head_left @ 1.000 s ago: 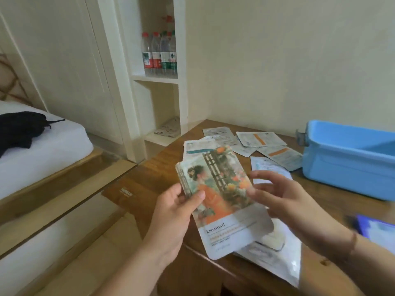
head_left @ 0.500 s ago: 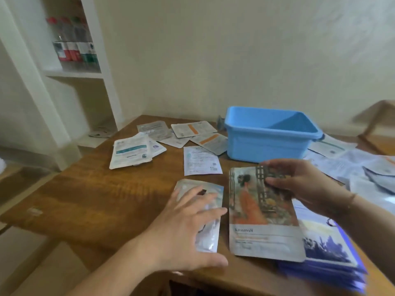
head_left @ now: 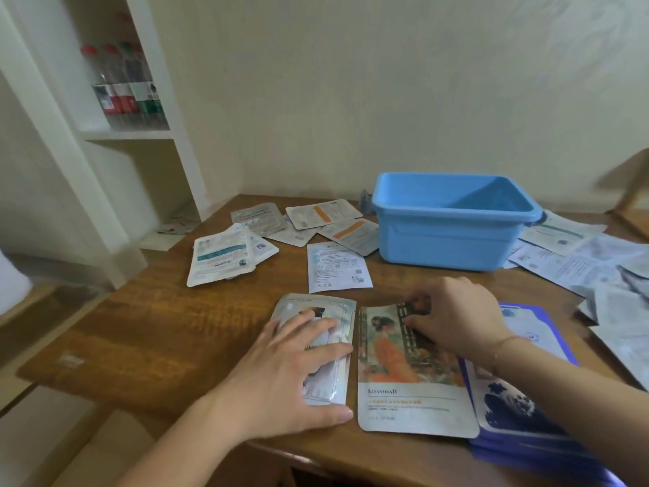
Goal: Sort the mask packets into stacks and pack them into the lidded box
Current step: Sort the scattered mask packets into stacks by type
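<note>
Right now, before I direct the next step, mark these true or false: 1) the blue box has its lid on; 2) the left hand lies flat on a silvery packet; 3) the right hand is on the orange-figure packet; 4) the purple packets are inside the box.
1) False: the blue box stands open, with no lid on it.
2) True: the left hand lies with straight fingers on the silvery packet.
3) True: the right hand has its fingers on the top of the orange-figure packet.
4) False: the purple packets lie on the table.
</note>
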Demonstrator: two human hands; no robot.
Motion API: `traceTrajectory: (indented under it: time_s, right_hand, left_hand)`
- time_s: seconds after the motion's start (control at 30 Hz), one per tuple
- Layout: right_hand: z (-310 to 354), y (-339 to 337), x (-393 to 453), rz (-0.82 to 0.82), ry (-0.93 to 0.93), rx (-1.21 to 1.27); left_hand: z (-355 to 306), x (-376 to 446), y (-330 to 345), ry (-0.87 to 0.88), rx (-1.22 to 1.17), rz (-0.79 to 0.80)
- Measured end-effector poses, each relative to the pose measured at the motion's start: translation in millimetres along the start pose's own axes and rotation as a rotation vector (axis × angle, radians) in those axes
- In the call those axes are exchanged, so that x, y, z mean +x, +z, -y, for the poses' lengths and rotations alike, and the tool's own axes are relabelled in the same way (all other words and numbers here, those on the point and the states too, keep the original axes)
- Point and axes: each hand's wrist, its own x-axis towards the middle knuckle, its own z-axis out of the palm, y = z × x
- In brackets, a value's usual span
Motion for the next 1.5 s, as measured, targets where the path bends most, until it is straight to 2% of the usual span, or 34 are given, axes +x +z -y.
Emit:
traceTrajectory:
  time_s: [0.23, 0.37, 0.47, 0.53, 0.6, 1.17, 1.33, 1.5]
  right_hand:
    - [3.8, 4.5, 10.9, 0.056, -0.021, -0.197]
    - [-2.8, 3.5, 9.1, 0.088, -0.127, -0.283]
    - [0.8, -6.4, -1.1, 0.243, -0.269, -0.141]
    - [5.6, -10.4, -10.5, 0.348, -0.358, -0.148]
    - [7.6, -9.8, -18.6, 0.382, -0.404, -0.198]
    - [-8.7, -5.7, -30.2, 0.456, -0.37, -0.14]
    - [-38.1, -20.4, -47.3, 0.339, -0.271, -0.097]
    - [-51.1, -17.0, -65.8, 0.323, -0.241, -0.139]
  left_hand:
    - [2.9, -1.0, -1.5, -0.008, -0.011, 0.013]
    - [3.9, -7.8, -0.4, -0.083, -0.023, -0.033]
    - [7.3, -12.3, 0.9, -0.093, -0.035, -0.044]
    - [7.7, -13.5, 2.3, -0.076, -0.037, -0.062]
    - [7.1, -13.7, 3.4, -0.066, -0.036, -0.074]
    - [2.0, -9.6, 6.6, -0.039, -0.046, -0.074]
    - [2.4, -11.1, 3.3, -0.055, -0.078, -0.09]
    - [-9.0, -4.4, 1.2, -0.047, -0.026, -0.057]
